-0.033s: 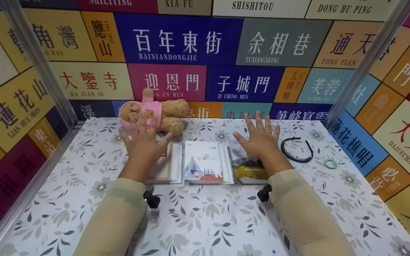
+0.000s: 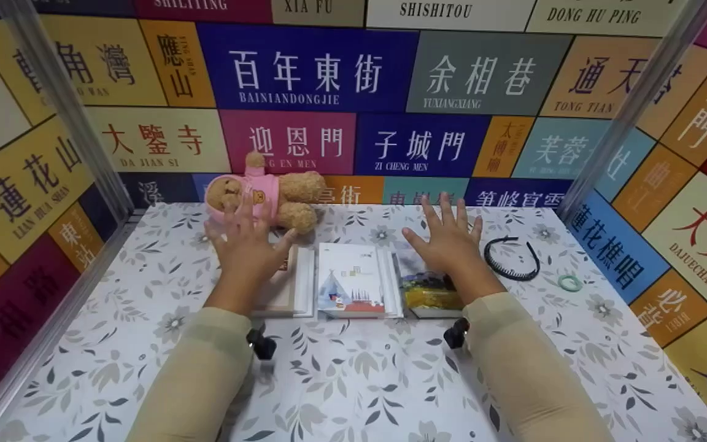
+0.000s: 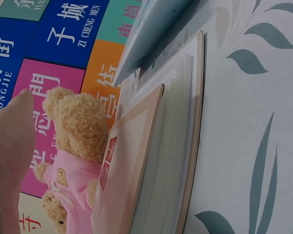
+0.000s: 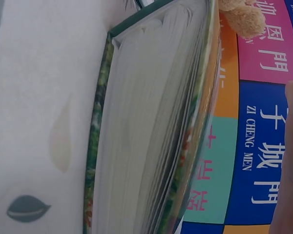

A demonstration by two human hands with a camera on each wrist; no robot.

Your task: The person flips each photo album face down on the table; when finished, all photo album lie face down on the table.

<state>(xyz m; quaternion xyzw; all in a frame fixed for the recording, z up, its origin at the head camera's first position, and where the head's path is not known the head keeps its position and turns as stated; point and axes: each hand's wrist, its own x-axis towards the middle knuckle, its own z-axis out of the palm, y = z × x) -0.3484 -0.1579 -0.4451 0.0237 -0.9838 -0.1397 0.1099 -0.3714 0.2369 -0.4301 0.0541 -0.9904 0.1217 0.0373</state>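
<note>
Both hands are hovering flat with fingers spread over three books lying side by side mid-surface. The left hand (image 2: 246,242) is floating above the beige book (image 2: 286,288), the right hand (image 2: 448,239) above the green-covered book (image 2: 430,294); the white book (image 2: 353,279) is sitting between them. A teddy bear (image 2: 267,193) is lying near the far edge, just beyond the left hand's fingertips.

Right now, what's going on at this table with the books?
A person holds both hands spread above a row of three books on a flower-patterned table. The left hand hovers over the left book, the right hand over the right book; neither has a grip on anything. The middle book lies untouched, with a teddy bear behind and a black headband to the right.
</note>
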